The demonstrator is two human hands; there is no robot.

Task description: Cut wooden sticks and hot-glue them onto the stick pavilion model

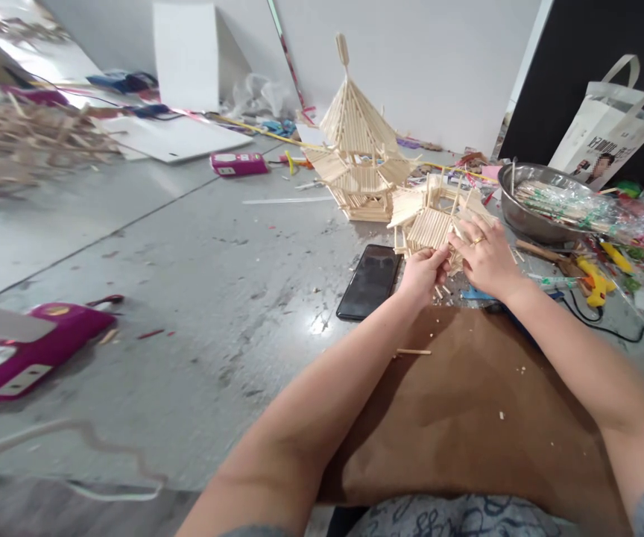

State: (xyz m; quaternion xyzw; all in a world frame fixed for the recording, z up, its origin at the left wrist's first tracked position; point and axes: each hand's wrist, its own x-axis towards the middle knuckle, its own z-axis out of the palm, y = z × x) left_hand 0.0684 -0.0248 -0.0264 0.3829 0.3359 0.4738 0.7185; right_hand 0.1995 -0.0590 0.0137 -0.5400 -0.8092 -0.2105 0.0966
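Around stick model [428, 224], littered grey floor [215, 313]

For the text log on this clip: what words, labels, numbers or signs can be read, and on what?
White tote bag: dark print, too blurred to read.
Far pink box: label too small to read.
Near pink box: white labels, blurred.
Smartphone: screen dark, no text.
Stick model: no writing.
Nothing legible to quote.

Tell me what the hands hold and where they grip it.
Both grip the small stick model: the left hand pinches its near roof edge, the right hand clasps its right side.
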